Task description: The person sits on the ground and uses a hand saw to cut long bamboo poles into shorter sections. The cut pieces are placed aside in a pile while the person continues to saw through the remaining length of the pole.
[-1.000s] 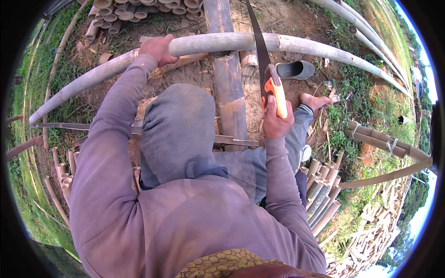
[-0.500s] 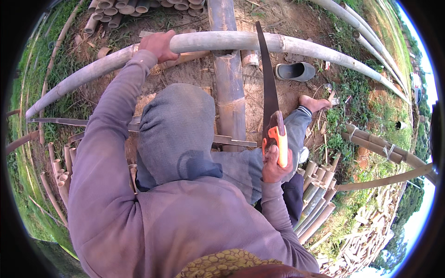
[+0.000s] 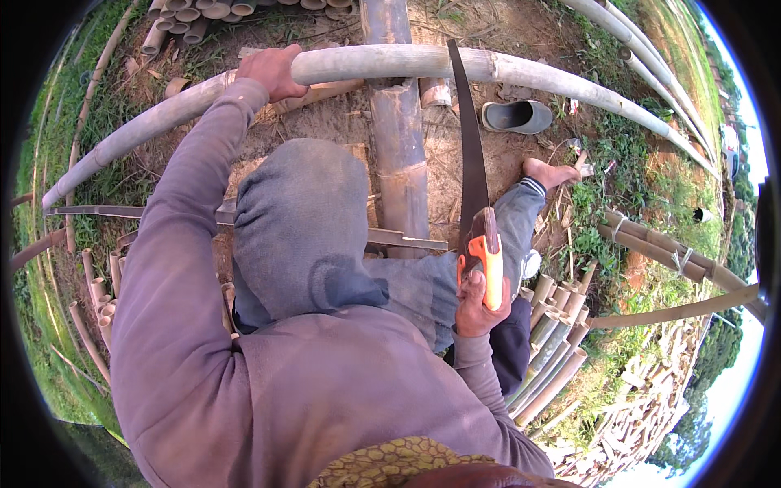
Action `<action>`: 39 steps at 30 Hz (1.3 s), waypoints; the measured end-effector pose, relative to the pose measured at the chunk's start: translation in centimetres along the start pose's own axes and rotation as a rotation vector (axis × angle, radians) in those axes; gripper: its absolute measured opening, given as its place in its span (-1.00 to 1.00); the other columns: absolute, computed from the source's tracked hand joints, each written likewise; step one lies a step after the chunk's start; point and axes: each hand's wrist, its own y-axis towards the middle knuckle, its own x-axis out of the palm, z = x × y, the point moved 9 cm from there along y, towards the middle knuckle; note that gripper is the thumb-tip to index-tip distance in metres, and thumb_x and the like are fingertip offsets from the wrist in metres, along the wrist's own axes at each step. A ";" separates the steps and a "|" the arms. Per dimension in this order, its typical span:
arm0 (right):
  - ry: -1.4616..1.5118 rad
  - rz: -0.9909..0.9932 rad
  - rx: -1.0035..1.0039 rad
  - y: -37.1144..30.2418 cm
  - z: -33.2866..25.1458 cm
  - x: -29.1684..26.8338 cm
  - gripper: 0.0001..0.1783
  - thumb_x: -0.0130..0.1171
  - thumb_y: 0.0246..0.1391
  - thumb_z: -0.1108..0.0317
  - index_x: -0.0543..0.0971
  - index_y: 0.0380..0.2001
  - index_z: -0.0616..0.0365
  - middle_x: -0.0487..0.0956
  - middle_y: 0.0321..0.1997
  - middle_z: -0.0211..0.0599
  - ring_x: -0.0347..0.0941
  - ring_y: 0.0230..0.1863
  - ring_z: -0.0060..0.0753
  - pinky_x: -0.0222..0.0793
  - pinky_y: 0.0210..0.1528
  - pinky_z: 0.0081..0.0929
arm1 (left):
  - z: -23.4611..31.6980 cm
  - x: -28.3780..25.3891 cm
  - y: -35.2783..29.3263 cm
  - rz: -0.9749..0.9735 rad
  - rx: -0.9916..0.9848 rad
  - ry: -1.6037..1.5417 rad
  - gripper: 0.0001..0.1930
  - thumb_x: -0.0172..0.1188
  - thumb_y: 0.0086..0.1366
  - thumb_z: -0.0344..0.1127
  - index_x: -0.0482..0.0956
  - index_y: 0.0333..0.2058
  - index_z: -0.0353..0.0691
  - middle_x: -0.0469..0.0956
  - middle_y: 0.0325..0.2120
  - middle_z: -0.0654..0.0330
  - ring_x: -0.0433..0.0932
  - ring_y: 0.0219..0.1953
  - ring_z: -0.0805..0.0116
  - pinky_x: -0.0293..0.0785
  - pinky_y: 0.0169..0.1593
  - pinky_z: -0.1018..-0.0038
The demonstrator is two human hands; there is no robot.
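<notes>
A long pale bamboo pole (image 3: 366,63) lies crosswise in front of me, over a thick dark bamboo log (image 3: 399,154). My left hand (image 3: 271,71) is wrapped over the pole, left of the log. Low on the right, my right hand (image 3: 482,305) grips the orange handle of a handsaw (image 3: 472,154). The saw's dark blade points away from me, its tip end against the pole just right of the log. My bent left knee and outstretched right leg (image 3: 521,215) are below the pole.
Cut bamboo pieces are stacked at the far left (image 3: 195,16) and in a bundle at the right (image 3: 557,342). A dark clog (image 3: 517,116) lies beyond my bare foot. Tied bamboo rails (image 3: 667,252) stand at the right, above a heap of split scraps (image 3: 651,407).
The saw and my right hand have drawn slightly back toward me. My left hand stays on the pole, which sits slightly farther up in view as my view shifts.
</notes>
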 end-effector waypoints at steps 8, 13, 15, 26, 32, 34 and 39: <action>0.127 -0.036 -0.028 19.3 0.7 12.3 -0.80 0.37 0.34 0.35 0.62 -0.26 0.29 0.62 -0.47 -0.46 0.45 -0.51 -0.74 0.38 -0.47 -0.62 | 1.4 -0.7 0.4 0.046 0.040 0.001 -0.35 0.45 0.03 0.14 0.55 0.07 0.02 0.73 -0.11 0.02 0.68 0.02 -0.08 0.56 0.10 0.00; 0.062 -0.020 0.023 9.4 1.3 6.1 -0.80 0.36 0.34 0.39 0.61 -0.21 0.33 0.66 -0.39 -0.39 0.55 -0.38 -0.69 0.48 -0.34 -0.64 | 0.3 -0.7 -0.2 0.039 0.003 0.000 -0.35 0.45 0.02 0.13 0.55 0.08 0.02 0.73 -0.11 0.01 0.68 0.01 -0.10 0.57 0.09 0.00; -0.024 -0.027 0.069 2.4 1.1 1.1 -0.83 0.33 0.33 0.44 0.58 -0.18 0.33 0.64 -0.43 -0.33 0.52 -0.51 -0.66 0.51 -0.42 -0.59 | 0.0 -0.6 -0.4 0.002 -0.012 0.013 -0.35 0.45 0.04 0.14 0.55 0.09 0.03 0.73 -0.08 0.03 0.69 0.03 -0.06 0.58 0.11 0.02; 0.233 -0.071 0.060 20.8 -0.3 13.3 -0.82 0.36 0.34 0.37 0.64 -0.21 0.29 0.63 -0.44 -0.46 0.50 -0.50 -0.73 0.43 -0.48 -0.63 | 0.8 -0.5 0.4 0.064 0.028 0.007 -0.37 0.44 0.03 0.15 0.56 0.04 0.01 0.73 -0.12 0.03 0.69 0.01 -0.10 0.57 0.08 0.00; -0.103 -0.031 0.010 4.9 1.7 2.1 -0.80 0.35 0.34 0.39 0.61 -0.20 0.35 0.63 -0.44 -0.37 0.50 -0.49 -0.68 0.45 -0.44 -0.61 | 0.2 -0.4 -0.3 0.025 0.005 0.029 -0.36 0.45 0.07 0.16 0.55 0.07 -0.01 0.74 -0.09 0.03 0.70 0.03 -0.06 0.60 0.10 0.04; -0.031 -0.038 0.030 -0.2 1.6 -1.3 -0.78 0.33 0.36 0.37 0.58 -0.18 0.36 0.64 -0.44 -0.33 0.51 -0.52 -0.66 0.45 -0.46 -0.59 | -0.2 0.2 -0.1 0.014 0.001 0.021 -0.36 0.45 0.07 0.16 0.55 0.06 -0.01 0.74 -0.09 0.04 0.70 0.02 -0.06 0.60 0.10 0.04; 0.167 -0.007 0.003 9.3 4.3 5.3 -0.81 0.30 0.38 0.37 0.56 -0.22 0.30 0.58 -0.54 -0.40 0.46 -0.58 -0.69 0.39 -0.54 -0.61 | 1.0 -0.4 1.1 0.008 0.025 0.035 -0.33 0.45 0.04 0.19 0.56 0.07 0.00 0.74 -0.09 0.05 0.70 0.02 -0.05 0.60 0.11 0.04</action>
